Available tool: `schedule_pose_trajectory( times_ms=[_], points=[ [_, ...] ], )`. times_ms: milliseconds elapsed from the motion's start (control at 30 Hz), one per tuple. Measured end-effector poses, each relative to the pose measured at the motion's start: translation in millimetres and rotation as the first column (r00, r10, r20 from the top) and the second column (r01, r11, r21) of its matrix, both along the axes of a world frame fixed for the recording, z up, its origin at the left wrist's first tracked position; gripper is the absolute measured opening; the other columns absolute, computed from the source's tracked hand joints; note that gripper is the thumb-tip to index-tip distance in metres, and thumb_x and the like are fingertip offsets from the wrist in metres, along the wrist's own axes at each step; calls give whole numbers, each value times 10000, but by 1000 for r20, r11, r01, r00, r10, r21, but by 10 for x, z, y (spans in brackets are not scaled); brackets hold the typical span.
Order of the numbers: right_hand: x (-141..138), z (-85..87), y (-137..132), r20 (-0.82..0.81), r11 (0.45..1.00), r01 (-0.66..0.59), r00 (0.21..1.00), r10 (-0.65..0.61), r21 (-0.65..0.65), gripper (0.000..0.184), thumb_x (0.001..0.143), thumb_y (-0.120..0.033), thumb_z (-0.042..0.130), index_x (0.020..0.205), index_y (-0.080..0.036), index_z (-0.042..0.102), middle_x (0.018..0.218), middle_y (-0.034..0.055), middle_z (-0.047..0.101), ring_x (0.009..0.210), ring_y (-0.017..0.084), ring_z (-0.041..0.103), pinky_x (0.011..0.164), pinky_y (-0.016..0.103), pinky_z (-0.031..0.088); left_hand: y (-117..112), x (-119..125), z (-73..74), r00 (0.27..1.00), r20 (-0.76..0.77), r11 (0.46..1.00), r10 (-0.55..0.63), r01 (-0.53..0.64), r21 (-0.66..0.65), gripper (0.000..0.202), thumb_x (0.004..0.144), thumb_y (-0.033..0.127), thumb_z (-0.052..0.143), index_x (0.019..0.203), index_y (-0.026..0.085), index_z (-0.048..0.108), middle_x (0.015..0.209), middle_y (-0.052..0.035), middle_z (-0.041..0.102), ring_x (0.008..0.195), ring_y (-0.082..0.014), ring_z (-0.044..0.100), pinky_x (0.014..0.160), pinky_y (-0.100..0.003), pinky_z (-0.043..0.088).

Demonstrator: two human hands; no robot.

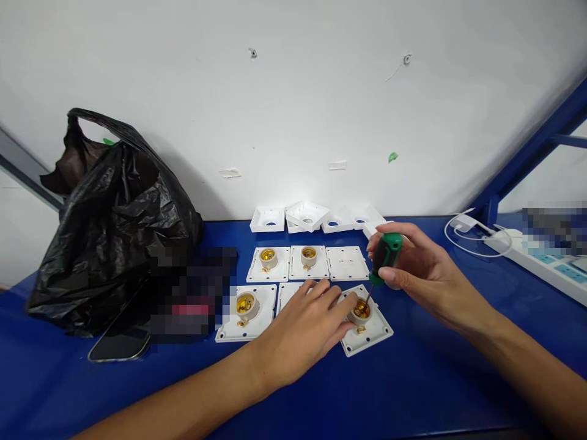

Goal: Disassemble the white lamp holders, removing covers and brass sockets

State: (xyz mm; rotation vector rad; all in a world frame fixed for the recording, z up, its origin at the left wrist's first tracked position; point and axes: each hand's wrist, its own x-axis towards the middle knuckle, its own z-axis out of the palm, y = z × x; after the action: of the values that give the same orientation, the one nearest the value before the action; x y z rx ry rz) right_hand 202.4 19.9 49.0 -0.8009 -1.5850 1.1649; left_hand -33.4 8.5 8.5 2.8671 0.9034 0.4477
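Observation:
My right hand (419,269) is closed around a screwdriver (387,252) with a green and black handle. Its shaft points down into a brass-lined lamp socket (360,313) on a white square base plate (367,339), which lies turned at an angle. Part of a small pale round piece (393,284) shows below the right palm; whether the hand holds it, I cannot tell. My left hand (312,315) grips the socket's left side between thumb and fingers. Under that hand lies another white plate (285,293), mostly covered. To the left, a plate (224,331) carries its own lamp socket (246,305).
Behind are two plates with sockets (268,258) (309,256) and a bare plate (347,264). Several white covers (268,219) lie along the wall. A black plastic bag (123,214) and a phone (121,339) are at left, a power strip (543,263) and white cable (477,253) at right.

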Motion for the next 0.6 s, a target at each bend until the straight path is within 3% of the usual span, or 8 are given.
schedule_pose_trajectory(
  times_ms=[133,300,433,600],
  points=[
    [-10,28,-24,24,999,-29,999,30,-31,463,975,-287,712,1394,-448,598,1190,23,672,1068,182,637,861,308,559,15,-15,2,1000,21,1000,-2,3,-26,339,1053,278,603,1371,194,521,1096,-68,663,1083,-283,595,980,-468,495],
    [-27,27,-32,19,997,52,998,-53,56,345,932,-291,761,1246,-400,672,1125,23,655,1026,198,633,851,326,566,46,-50,4,998,61,996,-27,31,-80,343,1051,249,575,1386,212,509,1150,-74,657,1116,-281,581,993,-467,495],
    [-7,15,-26,3,1000,1,1000,-1,15,390,1001,-298,670,1366,-420,610,1173,35,688,1109,209,646,905,344,568,54,-57,33,995,96,986,-3,19,-166,358,1024,160,546,1374,230,520,1138,-60,638,1087,-256,586,998,-451,492],
    [-15,16,-40,-46,999,-14,999,15,31,384,1008,-286,655,1365,-421,612,1181,35,700,1154,220,652,957,376,567,69,-64,61,990,143,970,11,25,-242,424,1017,117,500,1411,273,515,1097,-45,639,1052,-239,577,978,-420,492]
  ],
)
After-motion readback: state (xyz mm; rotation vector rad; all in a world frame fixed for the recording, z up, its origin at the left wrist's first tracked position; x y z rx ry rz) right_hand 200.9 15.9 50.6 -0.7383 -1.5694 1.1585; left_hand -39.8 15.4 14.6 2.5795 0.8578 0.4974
